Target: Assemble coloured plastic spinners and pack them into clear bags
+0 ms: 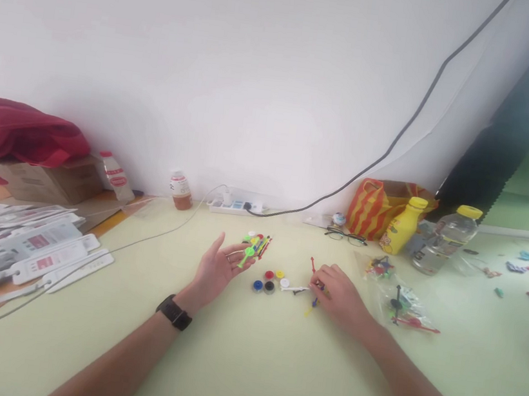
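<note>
My left hand [216,270], with a black watch on its wrist, is palm up with its fingers stretched and thumb apart. A bright green plastic arrow spinner [248,252] lies across its fingertips, beside a small heap of coloured arrows [264,247]. My right hand [337,295] is closed, fingertips down among several plastic arrows. A red arrow [313,265] and a blue arrow [316,297] stick out from its fingers; the exact grip is hidden. Between the hands are a white arrow [294,288] and small round discs, including a blue disc [258,285] and a red disc [269,275].
Bagged spinner parts [403,306] lie right of my right hand. Behind are eyeglasses [346,236], a yellow bottle [402,226], a clear bottle [446,241], a striped bag [370,209] and a power strip [237,203]. White tags [50,254] and a cable occupy the left.
</note>
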Action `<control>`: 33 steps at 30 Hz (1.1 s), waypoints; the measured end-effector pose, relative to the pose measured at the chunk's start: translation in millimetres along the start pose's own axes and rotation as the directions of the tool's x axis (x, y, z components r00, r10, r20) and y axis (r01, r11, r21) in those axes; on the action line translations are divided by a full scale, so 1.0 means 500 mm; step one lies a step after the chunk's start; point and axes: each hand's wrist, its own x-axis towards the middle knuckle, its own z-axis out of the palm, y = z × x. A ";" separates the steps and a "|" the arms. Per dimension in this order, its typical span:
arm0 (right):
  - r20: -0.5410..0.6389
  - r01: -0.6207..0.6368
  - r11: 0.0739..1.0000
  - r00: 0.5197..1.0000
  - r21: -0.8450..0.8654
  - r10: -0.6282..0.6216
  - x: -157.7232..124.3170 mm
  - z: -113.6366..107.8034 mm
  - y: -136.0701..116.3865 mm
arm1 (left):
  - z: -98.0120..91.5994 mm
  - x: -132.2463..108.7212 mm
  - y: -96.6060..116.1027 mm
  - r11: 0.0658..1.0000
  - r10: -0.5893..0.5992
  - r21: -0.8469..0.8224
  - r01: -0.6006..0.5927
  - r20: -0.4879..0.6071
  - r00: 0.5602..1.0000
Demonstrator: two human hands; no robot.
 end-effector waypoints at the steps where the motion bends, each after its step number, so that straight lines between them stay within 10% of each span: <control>1: 0.001 0.011 1.000 1.000 -0.006 -0.011 0.000 0.000 0.002 | -0.002 0.001 0.001 1.000 0.005 0.016 -0.005 0.002 1.000; 19: -0.024 -0.003 1.000 1.000 0.005 0.003 -0.003 0.002 0.012 | -0.033 0.013 -0.004 0.750 0.233 0.609 -0.260 0.126 0.964; 33: -0.075 0.031 0.998 0.997 0.051 -0.027 0.001 0.004 0.014 | -0.047 0.001 0.020 0.245 0.121 0.874 -0.420 0.403 0.907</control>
